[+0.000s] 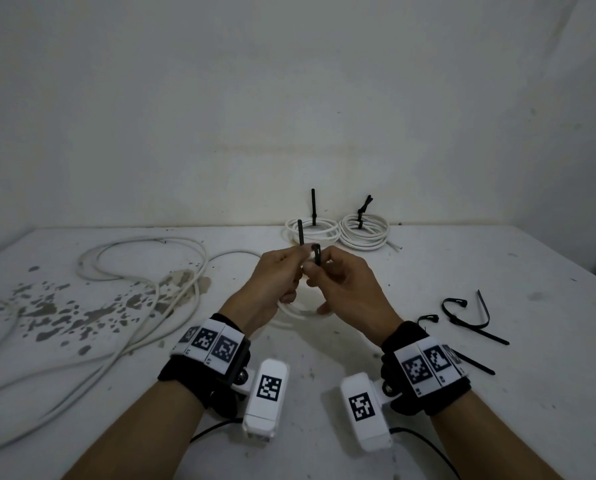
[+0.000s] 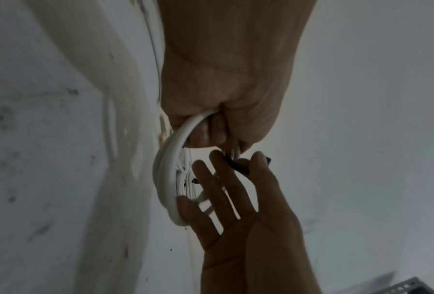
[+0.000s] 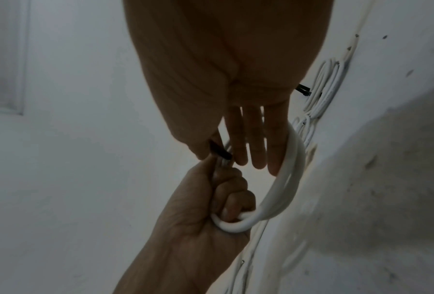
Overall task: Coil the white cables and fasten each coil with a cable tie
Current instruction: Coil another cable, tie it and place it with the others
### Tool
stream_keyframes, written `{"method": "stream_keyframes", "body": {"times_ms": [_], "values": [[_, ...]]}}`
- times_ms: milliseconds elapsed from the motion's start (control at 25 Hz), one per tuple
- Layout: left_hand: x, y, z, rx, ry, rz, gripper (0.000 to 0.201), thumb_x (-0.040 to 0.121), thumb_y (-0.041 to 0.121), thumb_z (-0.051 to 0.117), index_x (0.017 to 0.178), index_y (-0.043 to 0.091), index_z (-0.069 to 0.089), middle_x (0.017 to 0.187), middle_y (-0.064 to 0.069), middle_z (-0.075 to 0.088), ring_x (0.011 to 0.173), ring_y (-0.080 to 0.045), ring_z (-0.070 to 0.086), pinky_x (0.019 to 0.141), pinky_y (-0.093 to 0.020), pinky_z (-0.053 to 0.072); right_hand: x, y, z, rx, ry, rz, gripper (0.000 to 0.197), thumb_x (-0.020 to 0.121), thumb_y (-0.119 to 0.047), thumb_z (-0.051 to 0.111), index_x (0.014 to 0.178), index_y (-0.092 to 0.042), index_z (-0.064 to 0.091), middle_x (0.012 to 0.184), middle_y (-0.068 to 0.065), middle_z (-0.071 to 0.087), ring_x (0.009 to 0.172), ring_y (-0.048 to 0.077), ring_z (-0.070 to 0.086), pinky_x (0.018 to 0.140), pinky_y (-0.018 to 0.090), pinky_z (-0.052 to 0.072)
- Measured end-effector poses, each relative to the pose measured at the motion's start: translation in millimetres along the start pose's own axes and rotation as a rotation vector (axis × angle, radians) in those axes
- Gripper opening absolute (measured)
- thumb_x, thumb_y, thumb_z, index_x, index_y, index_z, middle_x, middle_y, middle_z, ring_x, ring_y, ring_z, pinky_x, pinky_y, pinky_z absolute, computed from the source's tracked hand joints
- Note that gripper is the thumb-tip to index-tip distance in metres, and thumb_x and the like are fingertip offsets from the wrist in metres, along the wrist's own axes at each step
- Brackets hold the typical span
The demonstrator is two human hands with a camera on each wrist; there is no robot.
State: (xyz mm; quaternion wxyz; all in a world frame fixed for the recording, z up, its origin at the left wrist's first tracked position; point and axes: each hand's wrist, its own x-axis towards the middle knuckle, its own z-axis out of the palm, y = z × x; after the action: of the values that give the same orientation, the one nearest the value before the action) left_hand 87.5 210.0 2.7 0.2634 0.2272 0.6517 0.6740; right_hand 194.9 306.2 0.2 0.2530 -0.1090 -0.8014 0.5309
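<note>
1. While gripped in left hand (image 1: 272,282), coil (image 1: 295,311) was held above table (image 1: 428,271), steadied for tying.
2. Pinched tie (image 1: 316,255) with right hand (image 1: 345,282); other fingers (image 2: 225,187) spread wide.
3. Apparently threaded tail through head.

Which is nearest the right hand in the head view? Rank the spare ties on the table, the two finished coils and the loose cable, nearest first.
From the right hand:
1. Finished coils, just beyond the fingertips, at the table's back edge.
2. Spare ties, on the table to the right.
3. Loose cable, sprawled far left, past the left hand.
The first two are fairly close to call.
</note>
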Motion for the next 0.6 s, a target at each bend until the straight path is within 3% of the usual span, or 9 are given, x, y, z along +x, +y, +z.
{"method": "stream_keyframes", "body": {"times_ms": [120,240,360,480,600], "values": [[5.7,-3.6,-1.1,0.035,0.119,0.029,0.021,0.098,0.031,0.058,0.103,0.020,0.075,0.045,0.009,0.033,0.044,-0.011,0.024,0.041,-0.021,0.024,1.6,-3.2,-1.5,-0.055,0.103,-0.041,0.014,0.096,-0.027,0.066,0.088,-0.015,0.070,0.082,-0.003,0.070,0.070,0.020,0.071,0.059,0.051,0.060],[4.9,-1.7,-1.2,0.029,0.153,0.042,0.018,0.097,0.033,0.059,0.107,0.026,0.073,0.041,0.010,0.035,0.042,-0.012,0.024,0.043,-0.023,0.024,1.7,-8.5,0.1,-0.086,0.134,-0.122,0.011,0.097,-0.023,0.064,0.090,-0.019,0.071,0.081,-0.013,0.070,0.078,0.013,0.069,0.068,0.044,0.060],[5.2,-2.1,-0.8,-0.030,0.162,0.043,0.017,0.096,0.030,0.061,0.106,0.025,0.074,0.045,0.006,0.031,0.043,-0.012,0.022,0.044,-0.024,0.021,0.5,-12.3,3.1,-0.116,0.142,-0.169,0.010,0.098,-0.022,0.064,0.091,-0.018,0.071,0.076,-0.016,0.069,0.080,0.008,0.069,0.069,0.044,0.061],[7.0,-2.3,-4.8,-0.031,0.187,0.066,0.020,0.095,0.028,0.062,0.103,0.016,0.076,0.049,0.004,0.032,0.041,-0.012,0.023,0.043,-0.022,0.021,0.5,-15.0,7.7,-0.165,0.152,-0.242,0.012,0.097,-0.020,0.063,0.088,-0.015,0.069,0.077,-0.011,0.069,0.077,0.011,0.068,0.070,0.044,0.060],[5.1,0.0,-8.3,0.062,0.171,0.138,0.020,0.097,0.026,0.059,0.102,0.018,0.077,0.053,0.007,0.045,0.038,-0.007,0.033,0.041,-0.019,0.028,1.5,-19.0,10.9,-0.200,0.191,-0.254,0.017,0.098,-0.021,0.062,0.086,-0.011,0.067,0.076,-0.002,0.071,0.073,0.017,0.069,0.071,0.045,0.059]]}}
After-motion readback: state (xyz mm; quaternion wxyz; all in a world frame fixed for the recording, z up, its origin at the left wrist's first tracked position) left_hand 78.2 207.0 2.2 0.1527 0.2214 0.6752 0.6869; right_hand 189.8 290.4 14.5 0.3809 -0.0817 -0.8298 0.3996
